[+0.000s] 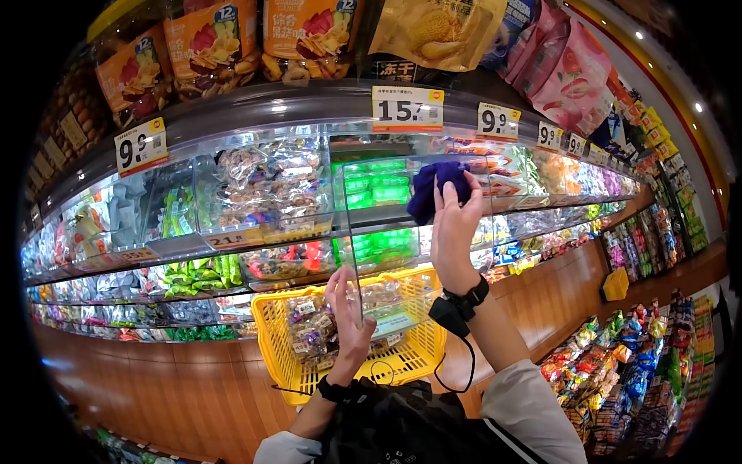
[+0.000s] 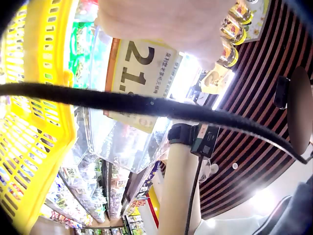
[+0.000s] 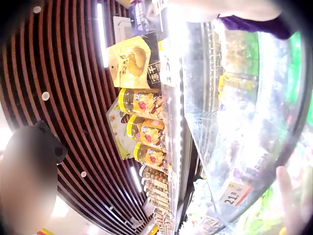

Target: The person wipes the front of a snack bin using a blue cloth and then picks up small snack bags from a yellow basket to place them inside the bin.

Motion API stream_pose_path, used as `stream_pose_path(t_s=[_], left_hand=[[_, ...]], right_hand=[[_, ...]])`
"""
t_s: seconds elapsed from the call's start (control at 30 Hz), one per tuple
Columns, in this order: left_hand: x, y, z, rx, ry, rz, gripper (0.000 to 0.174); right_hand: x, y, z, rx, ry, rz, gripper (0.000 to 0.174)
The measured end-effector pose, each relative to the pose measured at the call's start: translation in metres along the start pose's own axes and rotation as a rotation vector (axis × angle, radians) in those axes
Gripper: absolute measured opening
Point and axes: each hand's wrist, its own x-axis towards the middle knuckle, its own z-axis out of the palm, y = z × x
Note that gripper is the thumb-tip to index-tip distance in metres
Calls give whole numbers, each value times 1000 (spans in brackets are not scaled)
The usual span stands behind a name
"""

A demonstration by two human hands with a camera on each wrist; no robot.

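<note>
Wood-plank flooring (image 1: 185, 371) runs beneath a brightly lit shop shelf (image 1: 270, 232) filled with bagged snacks. Clear plastic dividers split the shelf, and a clear panel (image 1: 390, 255) stands in front of bright green packets (image 1: 379, 189), partly covering the view of them. Below it sits a yellow basket (image 1: 272, 348) with wrapped packets (image 1: 305, 325) inside. Black cables (image 1: 471, 363) hang near the wrists; in the left wrist view, one crosses the picture in front of the basket and a price sign (image 2: 139, 73).

Counted: one basket under the hands, one purple cloth (image 1: 433, 193), three orange-labelled snack containers (image 1: 212, 46) at the upper left, and one gold pouch (image 1: 437, 31) beside them. Price tags line the upper rail; the largest, reading 15.7, is a single tag (image 1: 408, 108). The packets in the basket overlap too much to count.

Right hand (image 1: 454, 224): raised, fingers gripping the bunched purple cloth at the upper part of the clear panel. Left hand (image 1: 349, 325): lower, above the basket, open with fingers extended and thumb spread, at the panel's lower left edge.
</note>
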Motion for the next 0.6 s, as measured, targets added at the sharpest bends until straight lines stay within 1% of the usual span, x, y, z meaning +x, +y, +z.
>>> stream_pose_path(t_s=[0.03,0.1,0.17,0.23,0.27,0.3,0.43,0.53,0.57,0.6], left_hand=[[0,1,0,-11,10,-3,107],[0,0,-1,-1,3,1,107],[-1,-4,-2,10,-4,0,106],[-1,-7,-2,40,6,13,105],[-1,-7,-2,40,3,17,105],[0,-5,-2,29,1,18,105],[-3,-13,-5,54,-5,35,105],[-3,-15,-2,-23,6,29,104],[-3,-18,-2,-22,0,28,104],[-3,-24,-4,48,7,60,102]], right_hand=[[1,7,0,1,0,-2,33],[3,18,4,98,66,24,35],[4,23,8,103,74,31,37],[10,30,9,123,66,117,40],[12,34,10,128,75,128,47],[12,34,12,130,75,123,47],[3,24,29,142,84,243,63],[-5,32,38,184,39,232,68],[-9,35,39,177,-7,241,67],[-16,35,42,167,-42,276,67]])
